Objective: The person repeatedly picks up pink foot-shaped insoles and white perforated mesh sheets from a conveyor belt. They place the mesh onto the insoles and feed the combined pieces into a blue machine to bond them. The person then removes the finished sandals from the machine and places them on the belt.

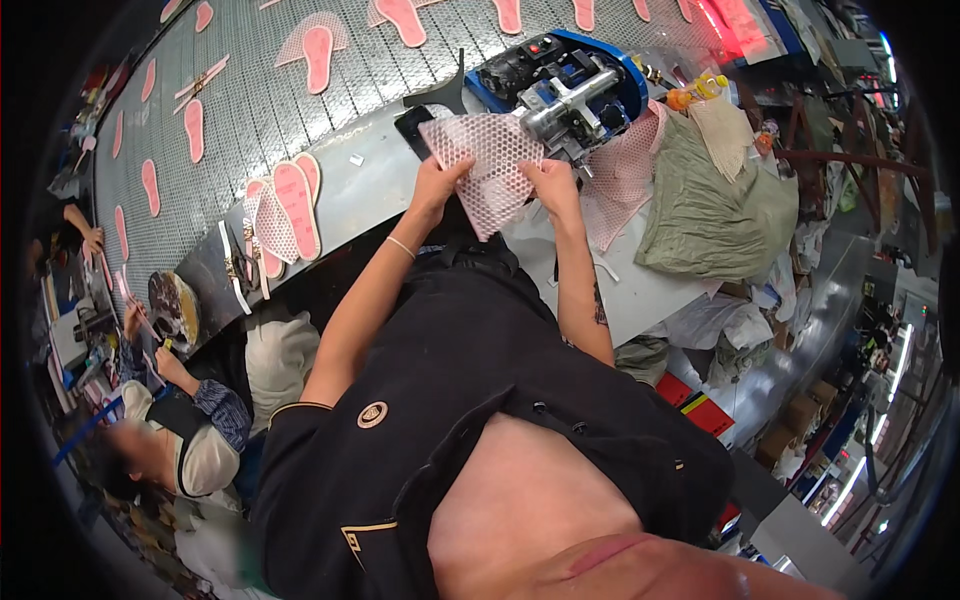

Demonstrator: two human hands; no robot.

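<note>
Gripping a pale pink perforated sheet (pixel 490 155), the left hand (pixel 438 184) and right hand (pixel 556 186) are holding it by opposite edges, each thumb pressing on the near face and the other fingers partly hidden. The sheet is hanging above the table edge, in front of a blue-based machine (pixel 578 102). Pink insoles (pixel 292 200) are lying to the left; a grey-green cloth (pixel 705 215) is lying to the right. At far left, a co-worker (pixel 205 455) is sitting beside a round container (pixel 182 308).
</note>
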